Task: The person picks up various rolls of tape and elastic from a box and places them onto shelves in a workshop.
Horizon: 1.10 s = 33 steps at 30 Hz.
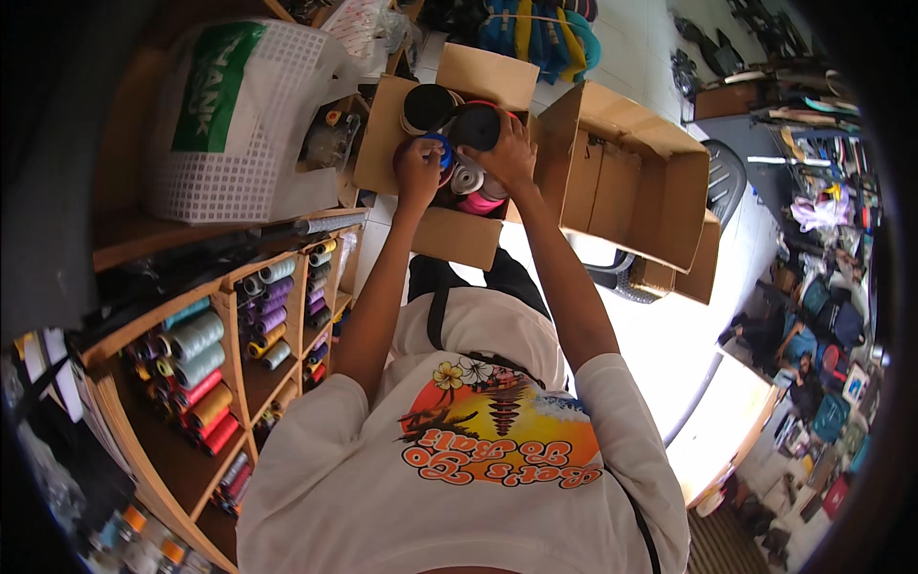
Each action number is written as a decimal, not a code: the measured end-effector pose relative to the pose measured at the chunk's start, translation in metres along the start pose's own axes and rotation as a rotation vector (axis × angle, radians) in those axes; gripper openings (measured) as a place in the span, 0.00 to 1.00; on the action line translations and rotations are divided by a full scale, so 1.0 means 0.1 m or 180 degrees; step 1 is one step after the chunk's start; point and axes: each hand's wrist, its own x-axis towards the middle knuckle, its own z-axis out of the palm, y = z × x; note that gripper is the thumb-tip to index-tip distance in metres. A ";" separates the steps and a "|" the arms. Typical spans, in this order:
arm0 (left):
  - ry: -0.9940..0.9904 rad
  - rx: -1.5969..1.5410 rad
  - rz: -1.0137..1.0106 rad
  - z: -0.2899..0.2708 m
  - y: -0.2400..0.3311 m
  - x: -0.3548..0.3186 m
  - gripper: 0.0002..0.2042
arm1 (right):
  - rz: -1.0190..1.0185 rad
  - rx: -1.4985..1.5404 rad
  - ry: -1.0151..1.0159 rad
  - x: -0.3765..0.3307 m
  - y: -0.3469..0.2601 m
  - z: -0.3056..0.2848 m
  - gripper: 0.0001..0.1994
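Note:
An open cardboard box [455,237] in front of me holds several rolls of what looks like tape or webbing. My right hand [512,153] is closed round a black roll [475,126] at the box's right side. At the left, the bent fingers of my left hand [418,173] grip the edge of a blue roll [441,151]. Another black roll [429,107] lies at the far left of the box. Between and below my hands are a white-grey roll [467,179] and a pink roll [478,203]. The hands partly hide the rolls.
Right of the box stands a second open cardboard box [626,182], beside a black chair [729,177]. A wooden shelf [232,335] with several thread spools [199,337] runs along my left. Above it sits a white checked bag [251,115]. Bundled coloured material [545,43] lies beyond the boxes.

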 end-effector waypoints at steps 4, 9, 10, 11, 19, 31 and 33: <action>-0.0168 0.0469 0.0618 0.02 -0.13 0.27 0.10 | 0.0197 -0.0018 0.0494 -0.01 -0.07 0.16 0.50; -0.0341 0.1338 0.0656 0.08 -0.11 0.41 0.11 | 0.0586 0.0175 0.0363 0.01 -0.21 0.16 0.49; -0.0342 0.1461 0.0742 0.09 -0.12 0.41 0.11 | 0.0556 0.0153 0.0442 0.01 -0.19 0.18 0.48; -0.0406 0.1418 0.0751 0.10 -0.13 0.42 0.10 | 0.0516 0.0129 0.0516 0.01 -0.18 0.21 0.47; -0.0511 0.1112 0.1137 0.05 0.12 0.14 0.10 | 0.0051 0.1099 0.0388 0.13 0.15 0.32 0.28; -0.0498 0.2042 0.1628 -0.25 -0.36 0.34 0.28 | -0.0337 0.1275 0.1293 -0.02 0.17 0.45 0.20; -0.0092 0.1981 0.1872 -0.19 -0.35 0.33 0.31 | -0.0303 0.1029 0.1419 -0.01 0.16 0.46 0.21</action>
